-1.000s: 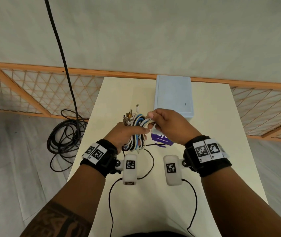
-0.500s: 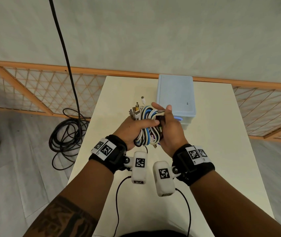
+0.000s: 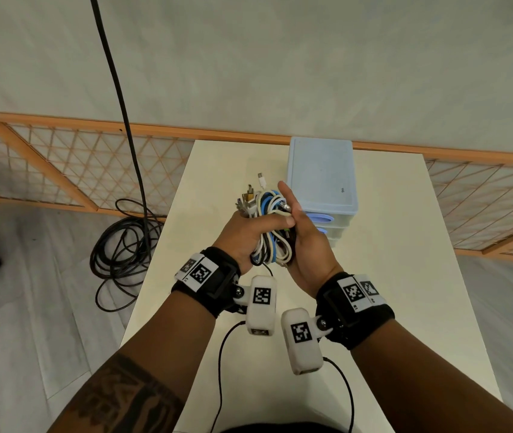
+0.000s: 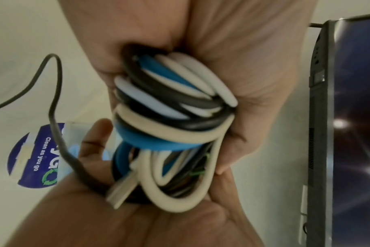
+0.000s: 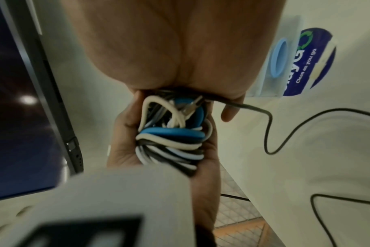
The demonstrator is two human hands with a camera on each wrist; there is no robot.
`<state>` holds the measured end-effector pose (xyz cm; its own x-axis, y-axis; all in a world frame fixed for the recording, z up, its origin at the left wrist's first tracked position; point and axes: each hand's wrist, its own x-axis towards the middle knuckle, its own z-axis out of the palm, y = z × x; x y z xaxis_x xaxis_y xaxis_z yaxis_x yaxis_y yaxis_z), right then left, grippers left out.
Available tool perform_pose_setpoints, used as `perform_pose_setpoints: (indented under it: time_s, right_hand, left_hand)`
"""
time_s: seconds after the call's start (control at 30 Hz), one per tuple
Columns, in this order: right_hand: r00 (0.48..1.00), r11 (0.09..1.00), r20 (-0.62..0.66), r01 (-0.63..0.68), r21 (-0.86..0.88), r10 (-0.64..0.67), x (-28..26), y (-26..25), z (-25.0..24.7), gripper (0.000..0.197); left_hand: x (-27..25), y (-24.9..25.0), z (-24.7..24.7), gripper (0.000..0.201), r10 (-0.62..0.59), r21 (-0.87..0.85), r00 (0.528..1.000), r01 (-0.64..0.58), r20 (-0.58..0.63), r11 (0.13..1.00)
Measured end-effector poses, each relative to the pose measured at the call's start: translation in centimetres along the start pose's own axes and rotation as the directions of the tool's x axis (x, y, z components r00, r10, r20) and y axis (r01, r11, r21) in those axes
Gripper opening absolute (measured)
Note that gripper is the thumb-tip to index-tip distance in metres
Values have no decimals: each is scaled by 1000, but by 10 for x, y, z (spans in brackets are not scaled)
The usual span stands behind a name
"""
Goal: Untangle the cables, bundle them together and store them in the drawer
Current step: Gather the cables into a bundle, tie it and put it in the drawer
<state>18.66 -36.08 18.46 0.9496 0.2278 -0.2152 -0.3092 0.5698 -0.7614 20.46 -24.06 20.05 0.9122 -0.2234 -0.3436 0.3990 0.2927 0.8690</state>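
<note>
Looking down in the head view, the left hand [image 3: 242,235] and right hand [image 3: 306,242] meet above the pale surface [image 3: 405,276], both holding the bundle of cables [image 3: 269,226] between them; the left thumb wraps across the coils, while the right hand's fingers [image 3: 284,193] lie fairly straight along the bundle's far side. Several plugs stick out of the top of the bundle. A light blue drawer unit [image 3: 320,176] stands just beyond the hands, its drawers shut. A coil of black cord [image 3: 123,242] lies on the floor to the left. In the left wrist view, the left hand [image 4: 232,58] curls round white, blue and black loops [image 4: 173,117], with the right palm [image 4: 148,222] beneath. In the right wrist view, the right hand [image 5: 180,50] cups the same coils [image 5: 171,138] against the left palm [image 5: 122,147]; a thin black lead [image 5: 268,130] trails away.
</note>
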Motion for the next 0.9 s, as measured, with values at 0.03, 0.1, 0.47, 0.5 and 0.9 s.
perform_pose_setpoints:
  time_s: [0.03, 0.1, 0.47, 0.5, 0.9]
  right_hand:
    - [1000, 1000, 4, 0, -25, 0, 1, -1, 0, 46]
    - [1000, 996, 13, 7, -94, -5, 3, 0, -3, 46]
    - [999, 980, 51, 24, -199, -14, 10, -6, -2, 59]
    - [999, 973, 49, 21, -228, -10, 9, -6, -2, 57]
    - [991, 819, 75, -47, -572, 109, 3, -18, 2, 54]
  left_hand:
    - [-1, -1, 0, 29, -11, -32, 1000, 11, 5, 999]
    - [-2, -2, -1, 31, -14, -63, 999, 16, 29, 998]
    - [1, 1, 7, 20, 40, -217, 998, -49, -43, 975]
    - [1, 1, 8, 23, 53, -201, 996, -68, -77, 977]
    - [6, -3, 7, 27, 118, -209, 980, -151, -162, 966]
